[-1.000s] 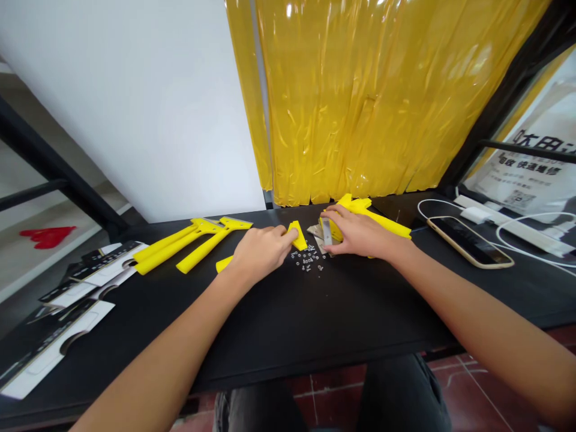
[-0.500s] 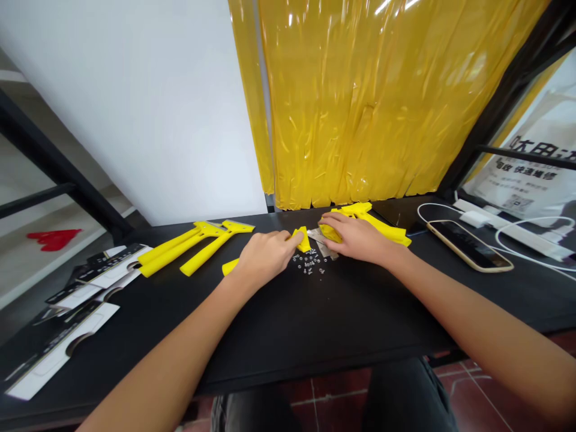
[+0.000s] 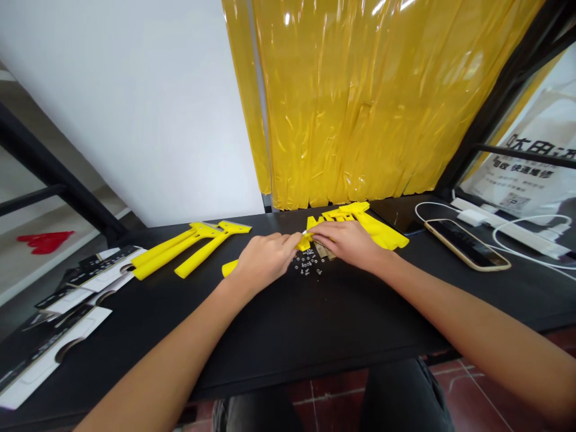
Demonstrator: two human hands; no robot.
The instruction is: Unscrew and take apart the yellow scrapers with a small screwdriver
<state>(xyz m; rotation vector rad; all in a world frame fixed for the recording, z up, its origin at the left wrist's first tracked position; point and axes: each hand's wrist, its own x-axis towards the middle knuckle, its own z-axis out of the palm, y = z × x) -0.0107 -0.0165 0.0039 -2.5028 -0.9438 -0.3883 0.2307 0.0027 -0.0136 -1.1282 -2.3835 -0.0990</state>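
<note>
My left hand (image 3: 265, 259) is closed around a yellow scraper (image 3: 229, 267); its handle end sticks out behind the palm and its head shows past the fingertips. At that head, the fingers of my right hand (image 3: 344, 240) are pinched together; what they grip is mostly hidden. Just below the fingertips lie several small screws and nuts (image 3: 306, 262), loose on the black table. Flat metal plates (image 3: 322, 251) sit partly under my right hand. Behind it is a pile of yellow scraper parts (image 3: 380, 231).
Several yellow scrapers with blades (image 3: 204, 252) lie at the left. Beyond them are black-and-white cardboard sleeves (image 3: 85, 327). A phone (image 3: 468, 245), white cables and a power strip (image 3: 513, 227) occupy the right. A yellow plastic curtain (image 3: 360, 108) hangs behind the black table (image 3: 315, 324).
My right hand has moved left from the pile of yellow parts to the scraper head, its fingers now meeting the left hand's. Yellow parts it covered are showing. The view has shifted slightly.
</note>
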